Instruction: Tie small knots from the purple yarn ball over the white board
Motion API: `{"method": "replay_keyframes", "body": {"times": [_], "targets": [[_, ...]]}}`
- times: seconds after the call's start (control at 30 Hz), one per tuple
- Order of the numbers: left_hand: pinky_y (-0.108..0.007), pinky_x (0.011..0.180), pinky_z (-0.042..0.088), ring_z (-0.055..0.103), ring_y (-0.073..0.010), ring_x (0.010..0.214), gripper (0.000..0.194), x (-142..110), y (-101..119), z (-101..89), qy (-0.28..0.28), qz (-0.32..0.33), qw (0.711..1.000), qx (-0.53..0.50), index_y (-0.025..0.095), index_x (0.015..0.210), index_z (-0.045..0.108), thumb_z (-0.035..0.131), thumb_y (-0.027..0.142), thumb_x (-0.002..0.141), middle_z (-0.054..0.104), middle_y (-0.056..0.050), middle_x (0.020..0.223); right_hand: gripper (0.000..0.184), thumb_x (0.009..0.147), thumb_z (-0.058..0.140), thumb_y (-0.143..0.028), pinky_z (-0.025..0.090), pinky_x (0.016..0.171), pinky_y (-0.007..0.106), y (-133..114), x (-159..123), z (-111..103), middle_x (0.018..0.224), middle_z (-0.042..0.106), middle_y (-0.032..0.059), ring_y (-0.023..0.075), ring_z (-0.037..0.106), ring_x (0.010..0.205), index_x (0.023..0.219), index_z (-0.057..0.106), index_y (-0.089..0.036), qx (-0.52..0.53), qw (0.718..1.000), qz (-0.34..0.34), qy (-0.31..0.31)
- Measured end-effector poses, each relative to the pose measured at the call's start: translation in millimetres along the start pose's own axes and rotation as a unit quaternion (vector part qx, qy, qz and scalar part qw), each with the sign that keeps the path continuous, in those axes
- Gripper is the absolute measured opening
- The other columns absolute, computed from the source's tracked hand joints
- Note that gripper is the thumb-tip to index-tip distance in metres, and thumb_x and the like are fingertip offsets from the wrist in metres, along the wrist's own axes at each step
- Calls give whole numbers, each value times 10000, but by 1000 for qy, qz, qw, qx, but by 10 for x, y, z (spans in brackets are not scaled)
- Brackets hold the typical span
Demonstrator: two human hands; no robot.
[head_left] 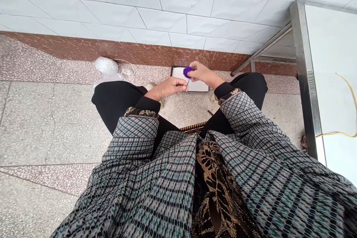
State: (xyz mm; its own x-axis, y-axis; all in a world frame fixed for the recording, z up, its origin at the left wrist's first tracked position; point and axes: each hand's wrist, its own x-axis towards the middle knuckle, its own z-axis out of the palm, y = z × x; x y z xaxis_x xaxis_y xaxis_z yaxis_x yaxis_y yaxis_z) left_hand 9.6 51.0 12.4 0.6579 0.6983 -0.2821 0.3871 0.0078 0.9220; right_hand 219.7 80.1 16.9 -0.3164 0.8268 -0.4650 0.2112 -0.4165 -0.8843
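Between my hands, above a white board with a black edge (pixel 198 86), is a small purple ball of yarn (pixel 187 72). The fingers of my right hand (pixel 201 73) close round the ball from the right side. A short purple strand runs down from it to my left hand (pixel 174 86). There the thumb and fingertips are pinched together on the strand. The lower part of the ball and my right fingertips are slightly blurred.
A ball of white yarn (pixel 106 66) in clear plastic lies on the floor by my left knee, its loose strand beside it. At right stands a metal-framed table (pixel 331 93) with a yellow cord (pixel 350 85) on top. A tiled wall (pixel 167 22) rises ahead.
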Motion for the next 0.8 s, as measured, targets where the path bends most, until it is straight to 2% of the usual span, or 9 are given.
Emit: {"method": "replay_keyframes", "body": {"times": [0.07,0.1,0.17,0.2,0.37,0.5,0.6,0.7,0.8], "targets": [[-261,616,385,486,-119,557,160,-23,12,-29,41,2,999,4,173,750,697,642,285,851,552,23,594,341,779,765,27,524,523,180,-10,-65,-5,868,638,2,92,585,634,978,580,-178,-113,987,36,-111],[-262,611,382,483,-122,555,156,-34,17,-47,64,1,998,5,173,731,688,638,272,842,542,21,580,330,755,764,33,544,538,189,-21,-101,-18,894,653,16,107,614,670,974,615,-164,-131,975,36,-179],[-268,614,399,492,-127,560,154,-56,34,-76,99,4,995,-7,176,688,660,628,243,823,541,13,575,316,750,769,-8,590,602,206,-41,-154,-62,963,678,35,127,657,750,1003,648,-152,-88,958,9,-274],[-271,616,410,495,-128,561,152,-66,46,-85,111,7,994,-22,178,674,647,621,230,815,543,9,578,321,757,779,-44,598,627,210,-46,-167,-90,982,684,36,128,662,773,1025,640,-154,-43,956,-12,-290],[-258,562,373,441,-109,536,96,-87,108,-81,153,6,985,-81,173,671,645,612,200,757,550,0,603,520,790,891,-323,582,695,225,-25,-144,-208,1007,696,31,119,665,816,1145,538,-184,153,945,-102,-272],[-253,524,314,361,-99,503,90,-71,96,-53,202,0,974,-105,179,666,644,620,219,743,466,21,549,731,685,969,-497,575,691,241,-73,-195,-232,1005,707,30,115,659,768,1187,535,-190,185,942,-117,-254],[-262,546,364,412,-110,523,112,-58,72,-47,229,-5,966,-118,186,643,621,610,237,742,524,-1,573,788,651,985,-525,577,688,243,-150,-250,-220,983,703,10,102,644,721,1229,570,-185,196,942,-132,-238],[-302,698,500,582,-162,677,117,-30,49,-120,196,-18,978,-74,181,686,662,624,270,753,667,-46,707,770,670,980,-513,575,688,232,-205,-260,-205,990,699,10,94,643,725,1252,620,-161,197,942,-150,-226],[-404,944,540,673,-251,929,108,28,28,-333,177,-10,982,58,179,750,698,673,279,784,723,-79,837,680,738,943,-482,569,675,223,-222,-236,-204,957,692,8,90,646,730,1254,667,-136,175,949,-152,-213]]}}
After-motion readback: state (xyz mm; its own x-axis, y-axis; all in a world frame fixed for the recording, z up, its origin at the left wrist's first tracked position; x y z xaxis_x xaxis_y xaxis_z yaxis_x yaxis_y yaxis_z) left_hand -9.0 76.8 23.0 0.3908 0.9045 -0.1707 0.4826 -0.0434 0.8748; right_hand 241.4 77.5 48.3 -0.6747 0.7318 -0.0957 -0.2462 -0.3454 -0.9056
